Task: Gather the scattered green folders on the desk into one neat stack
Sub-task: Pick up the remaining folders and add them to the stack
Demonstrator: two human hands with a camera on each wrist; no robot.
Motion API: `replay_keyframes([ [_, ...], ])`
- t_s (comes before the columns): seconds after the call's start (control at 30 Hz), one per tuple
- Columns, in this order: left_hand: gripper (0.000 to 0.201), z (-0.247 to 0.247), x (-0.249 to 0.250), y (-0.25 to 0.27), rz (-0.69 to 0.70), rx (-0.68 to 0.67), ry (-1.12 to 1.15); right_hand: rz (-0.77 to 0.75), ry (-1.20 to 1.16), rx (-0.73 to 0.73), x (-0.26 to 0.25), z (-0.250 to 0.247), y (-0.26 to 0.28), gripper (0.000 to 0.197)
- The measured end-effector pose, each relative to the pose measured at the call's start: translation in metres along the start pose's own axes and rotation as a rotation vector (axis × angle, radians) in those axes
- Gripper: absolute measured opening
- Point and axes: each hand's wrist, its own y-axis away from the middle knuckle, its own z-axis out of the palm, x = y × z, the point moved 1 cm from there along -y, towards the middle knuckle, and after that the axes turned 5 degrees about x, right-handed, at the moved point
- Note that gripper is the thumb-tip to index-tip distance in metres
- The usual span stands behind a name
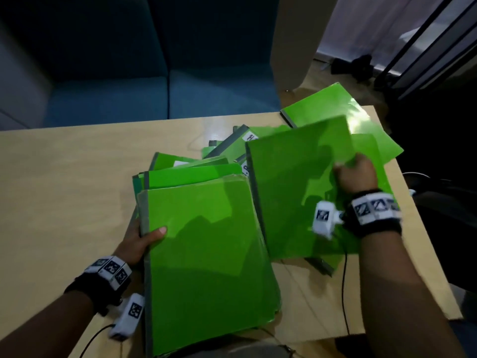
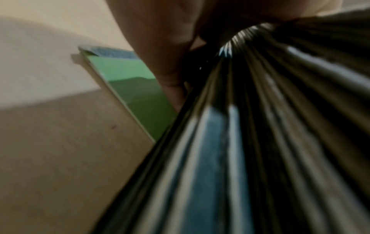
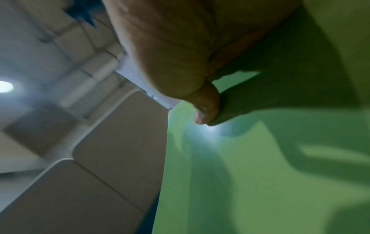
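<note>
From the head camera, a person's left hand (image 1: 136,241) grips the grey-taped spine edge of a thick stack of glossy green card folders (image 1: 206,254), thumb curled over the top cover, the stack overhanging the near edge of the pale wooden tabletop (image 1: 64,177). The right hand (image 1: 357,171) pinches the far right edge of a single glossy green folder (image 1: 296,182), which is tilted up just right of the stack. More loose green folders (image 1: 227,146) lie fanned behind the stack, and another flat green folder (image 1: 333,104) sits at the far right corner of the tabletop. A dark blue sofa (image 1: 129,86) stands beyond.

The left wrist camera, blurred, shows that hand's fingers (image 2: 170,55) curled against the stack's dark layered spine edges (image 2: 250,126), with one green folder corner (image 2: 130,88) flat on the tabletop behind.

The right wrist camera shows the thumb (image 3: 206,106) pressed onto the single folder's green cover (image 3: 260,174), with white ceiling panels (image 3: 100,142) and a round ceiling light (image 3: 6,86) beyond.
</note>
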Motion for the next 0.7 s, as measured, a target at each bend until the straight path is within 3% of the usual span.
replay_keyframes([
  [0.1,0.087,-0.003,-0.005,-0.002,0.017,0.036,-0.012,-0.294,0.237,0.09,-0.051,-0.039,-0.04,0.048],
  [0.2,0.089,0.0,-0.002,0.0,0.05,0.029,-0.042,-0.505,0.517,-0.012,-0.076,-0.03,-0.072,0.057],
  [0.27,0.088,0.0,-0.003,0.0,0.052,0.035,-0.057,-0.573,0.566,-0.13,-0.073,0.0,-0.079,0.062],
  [0.43,0.079,-0.003,-0.003,0.0,0.044,0.044,-0.072,-0.399,0.514,-0.348,-0.029,0.061,-0.083,0.085],
  [0.53,0.072,-0.004,-0.004,0.001,0.038,0.054,-0.081,-0.377,0.563,-0.307,-0.018,0.068,-0.087,0.088],
  [0.7,0.086,-0.005,-0.006,0.001,0.054,0.075,-0.095,-0.364,0.556,-0.31,-0.008,0.058,-0.08,0.088],
])
